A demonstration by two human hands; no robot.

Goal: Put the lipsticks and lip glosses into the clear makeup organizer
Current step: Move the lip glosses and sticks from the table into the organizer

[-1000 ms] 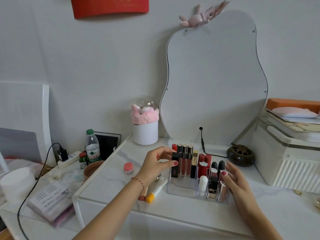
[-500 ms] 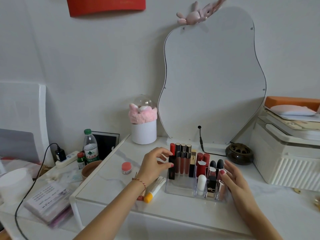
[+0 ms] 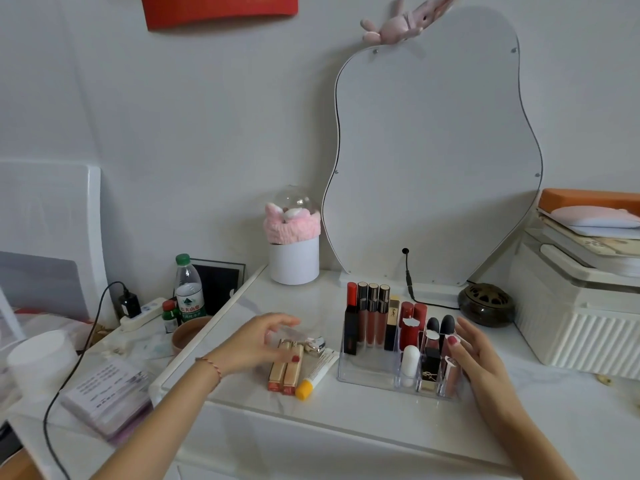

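The clear makeup organizer (image 3: 367, 370) stands on the white dresser top and holds several upright lipsticks and lip glosses (image 3: 372, 311). My right hand (image 3: 476, 351) rests flat against its right side, fingers apart. Left of the organizer lie two gold lipsticks (image 3: 285, 374) side by side, next to a white tube with a yellow cap (image 3: 317, 372) and a metal eyelash curler (image 3: 313, 342). My left hand (image 3: 258, 342) hovers over the gold lipsticks with its fingers spread and its thumb touching them, holding nothing.
A curvy mirror (image 3: 433, 150) leans on the wall behind. A white pot with a pink headband (image 3: 294, 251) stands at the back, a dark round burner (image 3: 485, 304) and white ribbed box (image 3: 581, 320) to the right. A bottle (image 3: 188, 294) and power strip (image 3: 142, 315) sit lower left.
My left hand let go of the black lipstick, which now stands in the organizer's back left slot, and moved left and down over the gold lipsticks. My right hand stayed at the organizer.
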